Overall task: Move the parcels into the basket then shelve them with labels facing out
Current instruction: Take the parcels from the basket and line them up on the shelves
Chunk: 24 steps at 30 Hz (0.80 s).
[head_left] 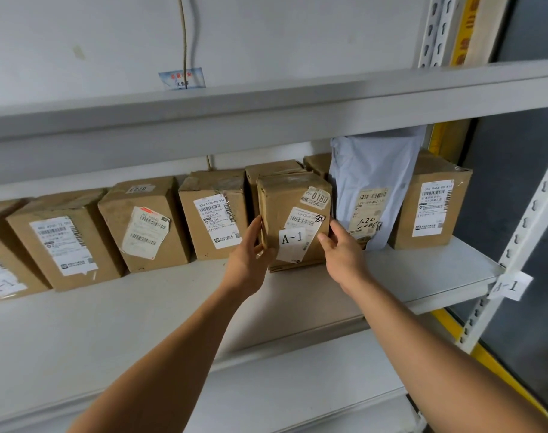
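A brown cardboard parcel (293,214) with an "A-1" sticker and a barcode label stands upright on the grey shelf (422,270), label side toward me. My left hand (251,254) holds its left side, thumb along the edge. My right hand (340,248) grips its lower right corner. The parcel sits in a row between another labelled box (215,220) and a pale blue mailer bag (372,189). No basket is in view.
More labelled boxes line the shelf to the left (144,223) (63,242) and one at the right end (432,204). An upper shelf (266,107) runs overhead. A slotted upright (529,226) with an "A-1" tag stands right.
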Motion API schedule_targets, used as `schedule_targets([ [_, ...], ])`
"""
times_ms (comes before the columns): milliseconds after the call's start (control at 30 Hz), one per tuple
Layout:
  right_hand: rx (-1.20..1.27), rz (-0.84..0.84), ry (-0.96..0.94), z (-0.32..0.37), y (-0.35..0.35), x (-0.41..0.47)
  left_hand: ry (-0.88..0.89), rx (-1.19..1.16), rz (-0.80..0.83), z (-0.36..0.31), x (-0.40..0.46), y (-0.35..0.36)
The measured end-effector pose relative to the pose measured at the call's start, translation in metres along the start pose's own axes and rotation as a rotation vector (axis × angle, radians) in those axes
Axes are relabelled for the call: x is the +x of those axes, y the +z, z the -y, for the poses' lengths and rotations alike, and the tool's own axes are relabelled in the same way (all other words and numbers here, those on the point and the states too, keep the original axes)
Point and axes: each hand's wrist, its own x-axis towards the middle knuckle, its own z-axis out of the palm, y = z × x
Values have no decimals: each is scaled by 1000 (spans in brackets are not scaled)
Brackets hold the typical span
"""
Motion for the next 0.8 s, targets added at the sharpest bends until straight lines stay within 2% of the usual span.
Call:
schedule_targets([
  [333, 127, 8, 90, 2, -4, -17, 12, 19, -12, -7, -10, -9],
  [533, 49, -60, 54, 10, -22, -67, -15, 74, -58, -12, -50, -17],
  [800, -132, -256, 57, 31, -37, -185, 125, 104, 163, -17, -115, -25],
])
